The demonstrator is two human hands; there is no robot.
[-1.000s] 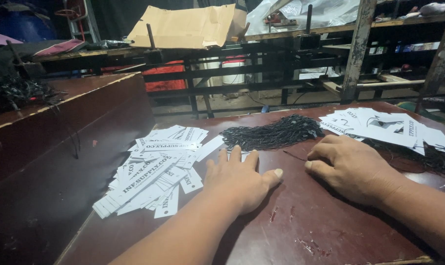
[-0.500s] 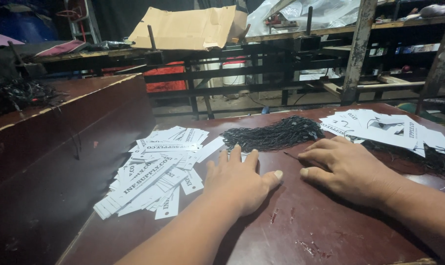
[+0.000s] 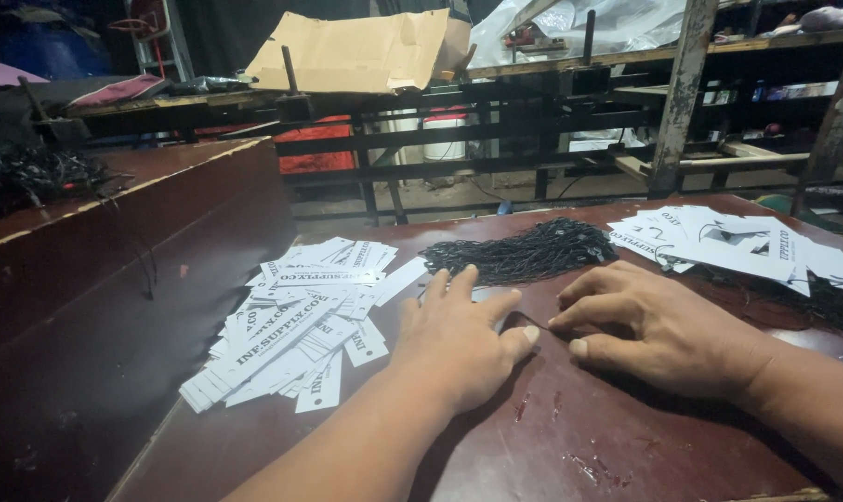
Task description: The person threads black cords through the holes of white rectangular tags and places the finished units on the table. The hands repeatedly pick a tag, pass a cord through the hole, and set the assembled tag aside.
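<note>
Right hand (image 3: 658,325) nearer left hand (image 3: 459,335), thing between fingertips unclear

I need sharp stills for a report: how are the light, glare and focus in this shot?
Head view: dim, uneven light; left hand, right hand and white paper tags lit and fairly sharp; soft sheen on the dark red table; shelving behind sinks into shadow; straight frame bars bow slightly toward the edges.
</note>
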